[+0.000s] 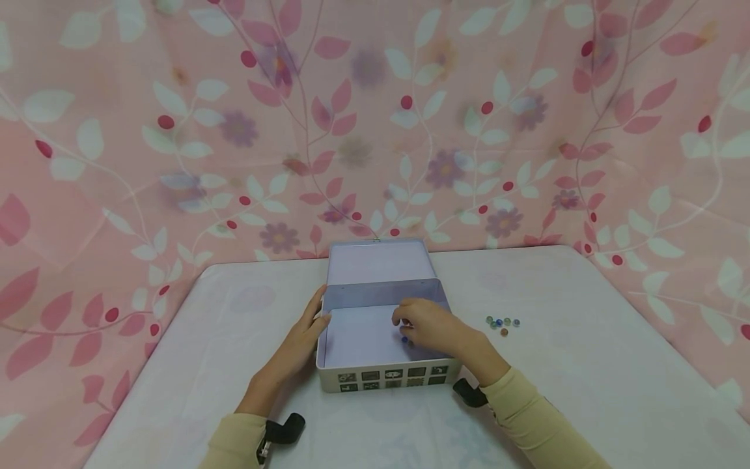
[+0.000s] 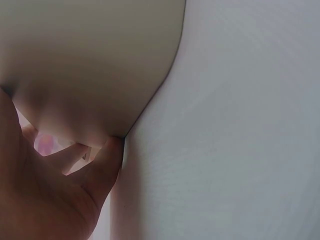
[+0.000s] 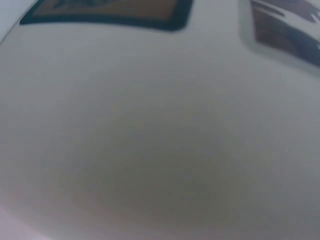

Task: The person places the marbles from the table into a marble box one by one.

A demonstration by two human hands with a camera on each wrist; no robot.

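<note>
A rectangular tin box with its hinged lid tipped back stands on the table. My left hand holds the box's left side, thumb at the rim and fingers along the outer wall. In the left wrist view, the left hand touches the box's pale side. Over the right part of the inside is my right hand, fingers bent downward. A blue marble shows just under its fingertips; whether they pinch it is unclear. The right wrist view has only the box's printed outer wall, blurred.
Several loose glass marbles lie on the white table cover to the right of the box. Behind the table hangs a pink floral cloth. Black wrist cameras stick out below both sleeves.
</note>
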